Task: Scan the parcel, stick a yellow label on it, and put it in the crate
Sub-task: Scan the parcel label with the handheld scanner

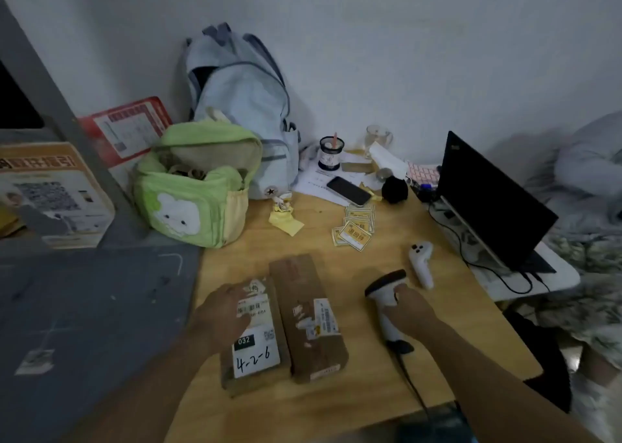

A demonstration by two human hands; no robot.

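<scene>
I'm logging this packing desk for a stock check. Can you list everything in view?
parcels: 2, brown, front of table
scanner: 1, white and black, right of parcels
labels: several, yellow, mid table
controller: 1, white, behind scanner
phone: 1, black, on papers
laptop: 1, black, right
bag: 1, green, left
backpack: 1, pale blue, by wall
left hand: on left parcel
right hand: gripping scanner

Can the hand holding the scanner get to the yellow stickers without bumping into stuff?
Probably yes. The right hand holds the scanner, and the yellow stickers lie just beyond it on bare table. Only the white controller sits nearby, off to the side. The hand would need to put down the scanner first.
</scene>
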